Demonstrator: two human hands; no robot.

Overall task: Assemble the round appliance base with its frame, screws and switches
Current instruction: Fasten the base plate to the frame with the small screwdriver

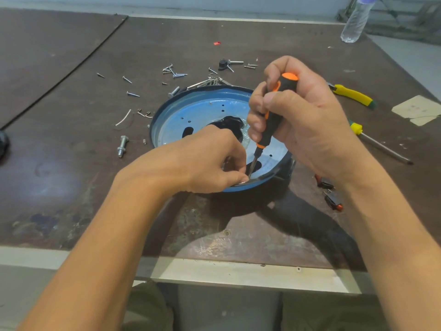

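The round blue appliance base (198, 111) lies hollow side up on the brown table, with a black part (230, 126) at its centre. My right hand (300, 120) grips a black and orange screwdriver (274, 111), held nearly upright, its tip down at the base's near rim. My left hand (210, 161) rests on that rim and pinches something small beside the tip; what it holds is hidden by the fingers. Loose screws (175, 72) lie scattered behind the base.
A large bolt (122, 145) lies left of the base. A yellow-handled tool (353, 94), a yellow-tipped screwdriver (379, 143) and red-black pliers (330, 193) lie to the right. A plastic bottle (355, 20) stands far right. The table's front edge (238, 271) is near me.
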